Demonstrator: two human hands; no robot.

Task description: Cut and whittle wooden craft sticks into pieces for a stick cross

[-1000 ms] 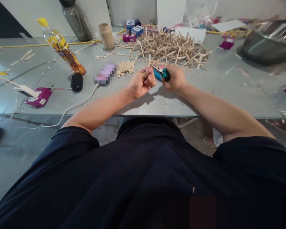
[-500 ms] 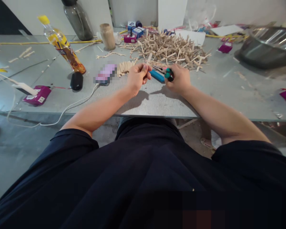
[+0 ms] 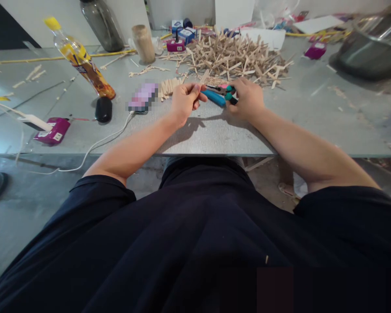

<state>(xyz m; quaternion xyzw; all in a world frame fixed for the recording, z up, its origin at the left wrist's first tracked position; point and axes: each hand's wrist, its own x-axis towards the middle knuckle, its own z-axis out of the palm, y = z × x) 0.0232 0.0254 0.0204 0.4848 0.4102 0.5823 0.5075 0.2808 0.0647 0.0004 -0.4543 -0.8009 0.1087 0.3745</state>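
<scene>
My left hand (image 3: 185, 103) is closed in a pinch near the middle of the table. At its fingertips a pale flat wooden stick (image 3: 205, 76) juts up; its lower end is hidden by the fingers. My right hand (image 3: 246, 99) is wrapped round a pair of pliers (image 3: 230, 92) with teal and black handles. The dark jaws point left and reach close to the left fingertips. Under the pliers lies a long blue object (image 3: 216, 98), partly covered. Just behind both hands is a big heap of wooden sticks (image 3: 237, 56).
To the left are a phone (image 3: 142, 96) on a white cable, a row of sticks (image 3: 168, 88), a black case (image 3: 103, 109), a drink bottle (image 3: 84, 65) and a purple box (image 3: 53, 131). A jar (image 3: 144, 45) stands behind. At the far right sits a metal bowl (image 3: 373, 56).
The pliers have turned slightly, and their jaws now look closer together beside the left fingertips. Both hands keep nearly the same place; the whole view has shifted a little.
</scene>
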